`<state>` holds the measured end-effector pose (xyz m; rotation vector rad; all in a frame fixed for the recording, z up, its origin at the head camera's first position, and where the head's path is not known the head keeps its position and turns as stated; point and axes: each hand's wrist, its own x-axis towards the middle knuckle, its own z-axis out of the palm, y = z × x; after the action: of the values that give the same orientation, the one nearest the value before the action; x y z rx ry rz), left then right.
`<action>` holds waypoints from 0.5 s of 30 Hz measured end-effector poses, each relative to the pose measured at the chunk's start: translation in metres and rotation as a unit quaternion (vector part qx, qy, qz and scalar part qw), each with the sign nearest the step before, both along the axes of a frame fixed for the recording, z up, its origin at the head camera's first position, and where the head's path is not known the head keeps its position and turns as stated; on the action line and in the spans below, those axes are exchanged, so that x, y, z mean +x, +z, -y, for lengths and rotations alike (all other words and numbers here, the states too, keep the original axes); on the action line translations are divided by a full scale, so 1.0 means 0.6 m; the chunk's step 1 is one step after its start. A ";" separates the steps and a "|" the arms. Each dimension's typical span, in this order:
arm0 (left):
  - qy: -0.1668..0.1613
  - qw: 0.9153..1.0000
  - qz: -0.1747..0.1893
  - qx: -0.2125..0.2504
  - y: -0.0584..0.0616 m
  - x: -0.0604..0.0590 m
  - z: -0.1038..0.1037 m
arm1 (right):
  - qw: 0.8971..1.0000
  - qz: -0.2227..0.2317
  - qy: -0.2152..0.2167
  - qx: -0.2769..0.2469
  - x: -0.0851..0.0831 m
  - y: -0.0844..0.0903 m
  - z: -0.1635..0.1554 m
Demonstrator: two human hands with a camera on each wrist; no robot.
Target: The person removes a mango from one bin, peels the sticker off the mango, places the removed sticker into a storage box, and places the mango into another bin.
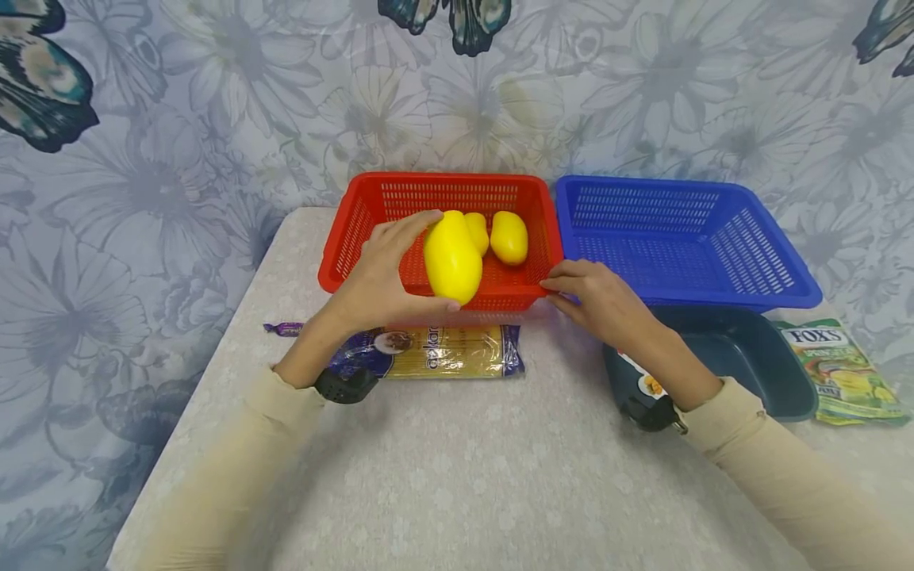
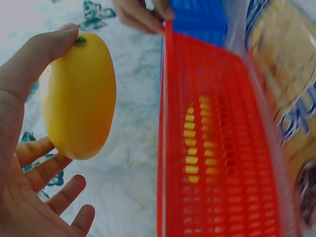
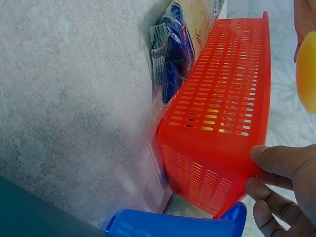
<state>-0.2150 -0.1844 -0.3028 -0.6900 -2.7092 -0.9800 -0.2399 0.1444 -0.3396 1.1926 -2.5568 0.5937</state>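
Left hand (image 1: 374, 281) around yellow mango (image 1: 452, 257)

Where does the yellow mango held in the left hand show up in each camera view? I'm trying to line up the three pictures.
Head view: the held mango sits centre, over the red basket's front rim, gripped by the left hand.
Left wrist view: it fills the left side, between thumb and fingers.
Right wrist view: only a yellow sliver at the right edge.
Shared landmark: the red basket.

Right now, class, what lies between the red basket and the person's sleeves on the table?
A pasta packet lies against the red basket's front; the head view shows it.
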 end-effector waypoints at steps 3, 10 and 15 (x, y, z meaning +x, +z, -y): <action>0.012 1.000 0.007 -0.011 0.011 -0.019 0.008 | 1.000 0.002 -0.003 0.003 0.001 0.001 0.001; 0.022 0.999 0.009 -0.034 0.029 -0.073 0.023 | 1.000 0.003 -0.013 0.006 0.004 -0.001 0.000; 0.029 0.998 0.017 -0.044 0.033 -0.110 0.028 | 1.000 0.002 -0.007 -0.002 0.002 -0.004 0.001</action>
<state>-0.2808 -0.2012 -0.2830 -0.6123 -2.8004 -0.8717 -0.2386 0.1440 -0.3420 1.1715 -2.5645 0.5975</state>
